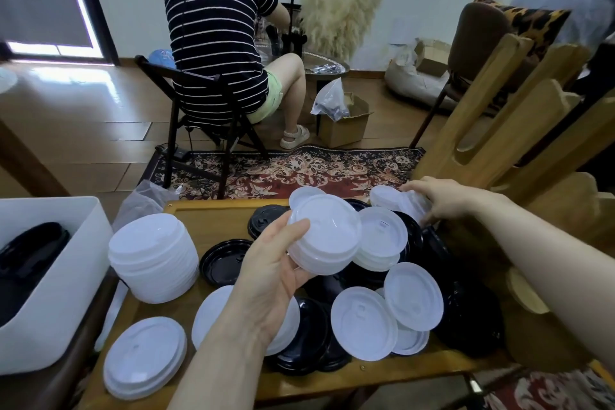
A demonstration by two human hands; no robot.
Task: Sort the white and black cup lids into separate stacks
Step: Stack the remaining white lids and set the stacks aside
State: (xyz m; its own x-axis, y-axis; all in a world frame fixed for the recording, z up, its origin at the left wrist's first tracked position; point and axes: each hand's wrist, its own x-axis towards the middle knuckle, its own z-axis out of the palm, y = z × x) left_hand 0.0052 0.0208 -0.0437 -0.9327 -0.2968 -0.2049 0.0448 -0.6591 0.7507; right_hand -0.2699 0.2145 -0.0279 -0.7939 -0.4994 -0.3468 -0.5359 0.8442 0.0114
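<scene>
My left hand (271, 265) grips a short stack of white lids (324, 235) raised above the wooden tray (203, 215). My right hand (442, 198) reaches to the tray's far right corner, its fingers closing on a white lid (387, 197) there. A tall stack of white lids (154, 256) stands at the tray's left, with a lower white stack (144, 356) in front of it. Loose white lids (364, 323) and black lids (304, 339) lie mixed across the middle and right. Black lids (31, 251) lie in a white bin (63, 293) at the left.
A wooden rack (519, 130) rises just right of the tray, close to my right arm. Beyond the tray a person in a striped shirt (216, 33) sits on a folding chair with their back to me. A patterned rug (299, 168) and a cardboard box (346, 125) lie on the floor.
</scene>
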